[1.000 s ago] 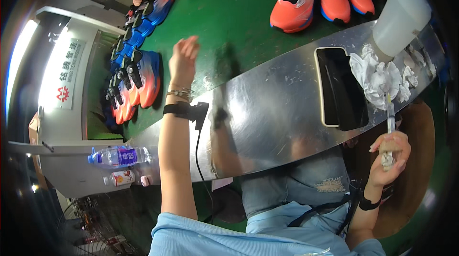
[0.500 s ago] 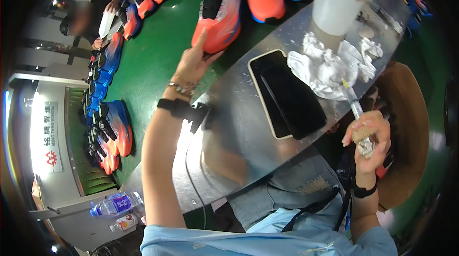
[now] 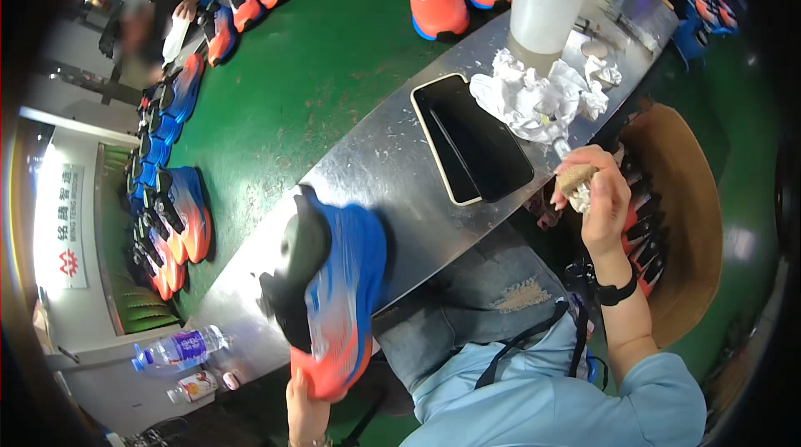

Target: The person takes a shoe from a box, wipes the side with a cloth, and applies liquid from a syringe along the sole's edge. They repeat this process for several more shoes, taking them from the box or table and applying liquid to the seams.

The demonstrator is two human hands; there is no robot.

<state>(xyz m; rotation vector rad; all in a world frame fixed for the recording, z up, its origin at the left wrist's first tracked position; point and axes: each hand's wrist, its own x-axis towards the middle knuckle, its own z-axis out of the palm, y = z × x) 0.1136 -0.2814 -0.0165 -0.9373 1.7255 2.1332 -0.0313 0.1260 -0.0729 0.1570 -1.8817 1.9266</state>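
My left hand (image 3: 307, 409) grips a running shoe (image 3: 346, 276) by its coral toe. The shoe is blue, white and coral with a black collar, and it hangs over the near left part of the metal bench (image 3: 334, 171), heel pointing away. On the right, my right hand (image 3: 607, 209) is closed around a slim clear syringe (image 3: 562, 147), its tip end by a heap of crumpled white tissue (image 3: 534, 101). The same fingers also hold a tan, brush-like piece (image 3: 576, 177) and a wad of white tissue (image 3: 581, 196).
A dark phone-like slab (image 3: 476, 142) lies on the bench, near a translucent white container (image 3: 551, 0). Green conveyor surface (image 3: 317, 55) carries more shoes (image 3: 438, 9). A cardboard box (image 3: 688, 230) of shoes stands right. Bottles (image 3: 179, 349) lie left; another person works far left.
My left hand has taken the shoe off the green surface and brought it back over the bench toward me. The right hand keeps its hold on the syringe, tan piece and tissue.
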